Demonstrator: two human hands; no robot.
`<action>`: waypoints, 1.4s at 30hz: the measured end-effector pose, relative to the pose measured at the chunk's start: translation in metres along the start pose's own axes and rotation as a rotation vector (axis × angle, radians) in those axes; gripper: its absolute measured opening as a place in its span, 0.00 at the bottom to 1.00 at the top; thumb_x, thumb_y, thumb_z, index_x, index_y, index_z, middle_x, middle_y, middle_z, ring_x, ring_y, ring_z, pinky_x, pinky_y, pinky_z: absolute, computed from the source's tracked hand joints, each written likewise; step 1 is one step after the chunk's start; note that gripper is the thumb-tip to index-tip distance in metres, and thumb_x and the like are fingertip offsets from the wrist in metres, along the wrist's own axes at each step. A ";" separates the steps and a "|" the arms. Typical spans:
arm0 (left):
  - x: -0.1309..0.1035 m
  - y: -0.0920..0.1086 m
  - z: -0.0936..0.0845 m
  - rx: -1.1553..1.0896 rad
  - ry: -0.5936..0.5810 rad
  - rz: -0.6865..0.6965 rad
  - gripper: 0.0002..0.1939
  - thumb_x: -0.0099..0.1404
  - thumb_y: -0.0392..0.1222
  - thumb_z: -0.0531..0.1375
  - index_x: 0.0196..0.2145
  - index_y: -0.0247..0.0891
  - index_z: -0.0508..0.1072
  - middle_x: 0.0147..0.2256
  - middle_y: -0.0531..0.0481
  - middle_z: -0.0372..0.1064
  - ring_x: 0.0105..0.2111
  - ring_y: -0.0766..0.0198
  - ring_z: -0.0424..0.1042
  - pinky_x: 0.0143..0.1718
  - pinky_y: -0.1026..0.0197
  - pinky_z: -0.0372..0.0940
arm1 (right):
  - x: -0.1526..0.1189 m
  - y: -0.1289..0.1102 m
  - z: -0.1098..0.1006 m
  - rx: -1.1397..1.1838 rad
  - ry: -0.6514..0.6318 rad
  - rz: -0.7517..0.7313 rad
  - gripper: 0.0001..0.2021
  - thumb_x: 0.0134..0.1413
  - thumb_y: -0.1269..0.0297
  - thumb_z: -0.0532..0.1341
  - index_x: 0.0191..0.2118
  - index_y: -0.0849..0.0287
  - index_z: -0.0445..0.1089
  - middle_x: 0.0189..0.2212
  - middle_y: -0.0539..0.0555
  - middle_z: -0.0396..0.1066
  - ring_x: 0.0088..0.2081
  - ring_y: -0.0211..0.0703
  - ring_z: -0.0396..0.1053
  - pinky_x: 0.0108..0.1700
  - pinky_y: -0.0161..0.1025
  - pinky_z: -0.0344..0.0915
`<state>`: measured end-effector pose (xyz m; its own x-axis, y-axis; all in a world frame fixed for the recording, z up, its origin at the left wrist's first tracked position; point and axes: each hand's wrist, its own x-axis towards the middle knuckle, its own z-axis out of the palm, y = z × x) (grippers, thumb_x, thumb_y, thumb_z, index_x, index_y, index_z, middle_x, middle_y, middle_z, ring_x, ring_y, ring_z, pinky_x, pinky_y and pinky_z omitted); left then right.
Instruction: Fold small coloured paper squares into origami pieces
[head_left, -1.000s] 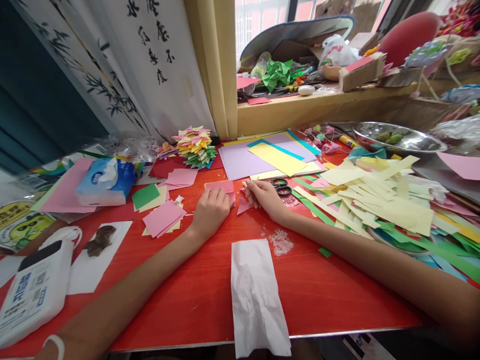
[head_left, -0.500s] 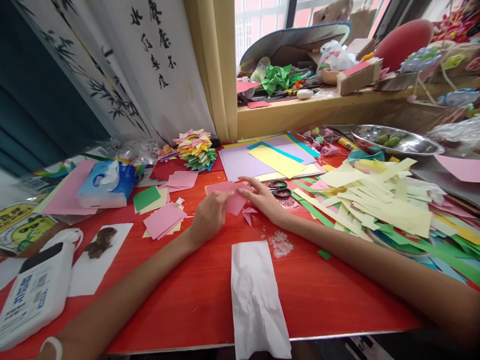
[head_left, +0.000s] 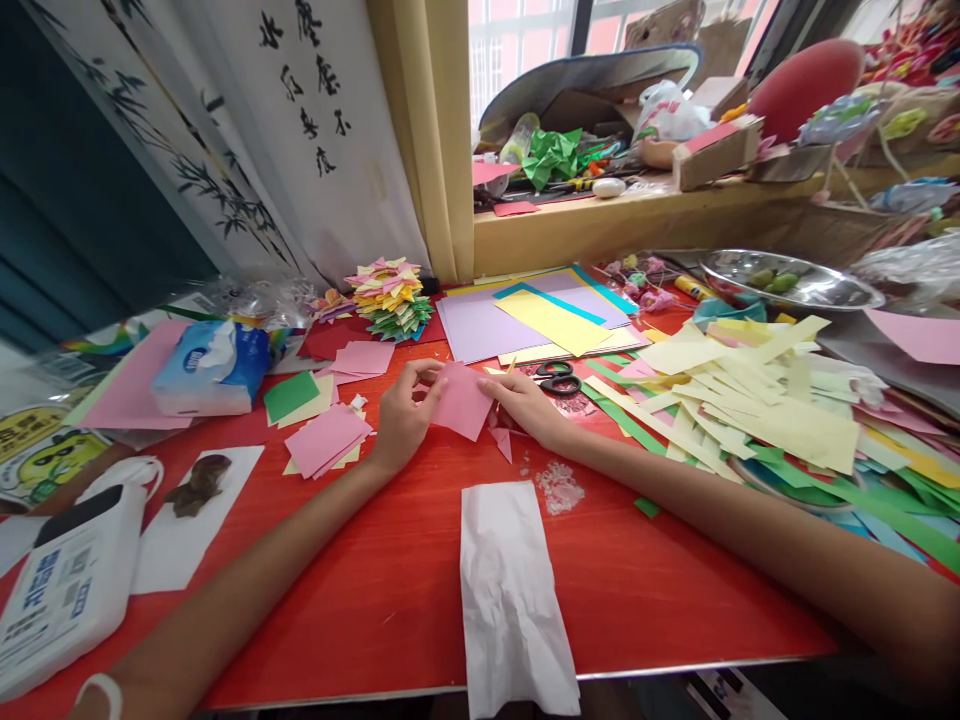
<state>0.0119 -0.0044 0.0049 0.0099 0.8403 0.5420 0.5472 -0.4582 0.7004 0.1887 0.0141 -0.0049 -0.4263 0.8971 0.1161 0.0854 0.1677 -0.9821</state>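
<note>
Head view: scissors with black handles (head_left: 556,378) show their loops fine, but I can't make out the blades by the right hand (head_left: 484,390). That hand also partly covers a small folded pink paper piece (head_left: 504,446), and its lower fingers are tucked out of sight. The white plastic pack (head_left: 75,590) gets cut off at the left edge.

The flat pink paper square (head_left: 461,405) sits between both hands over the red bench (head_left: 360,600): left hand (head_left: 431,395) fingers pinched on its left edge, right thumb and fingers pinching its far right corner.
</note>
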 end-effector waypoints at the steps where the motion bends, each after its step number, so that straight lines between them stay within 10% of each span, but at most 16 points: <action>1: 0.000 -0.001 0.000 -0.002 -0.004 -0.002 0.08 0.60 0.43 0.55 0.37 0.39 0.66 0.32 0.53 0.67 0.33 0.70 0.68 0.34 0.68 0.65 | 0.000 -0.001 0.000 0.012 0.016 -0.019 0.18 0.52 0.50 0.50 0.24 0.61 0.61 0.20 0.48 0.59 0.22 0.33 0.56 0.26 0.33 0.52; 16: -0.008 -0.002 0.003 0.435 -0.110 0.665 0.05 0.61 0.32 0.53 0.35 0.37 0.66 0.45 0.47 0.67 0.45 0.65 0.67 0.41 0.63 0.66 | 0.005 0.004 -0.002 0.368 0.074 0.073 0.18 0.46 0.48 0.57 0.27 0.62 0.65 0.22 0.48 0.63 0.24 0.33 0.59 0.28 0.32 0.55; 42: -0.008 -0.002 0.003 0.409 -0.174 0.620 0.08 0.62 0.35 0.51 0.37 0.38 0.69 0.45 0.46 0.69 0.43 0.64 0.69 0.42 0.61 0.66 | 0.005 0.006 -0.006 0.387 -0.014 0.106 0.16 0.45 0.53 0.61 0.31 0.64 0.68 0.23 0.51 0.67 0.22 0.31 0.59 0.24 0.31 0.55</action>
<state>0.0138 -0.0091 -0.0019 0.5299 0.5128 0.6754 0.6645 -0.7459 0.0450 0.1921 0.0223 -0.0091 -0.4456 0.8952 0.0113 -0.2149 -0.0947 -0.9720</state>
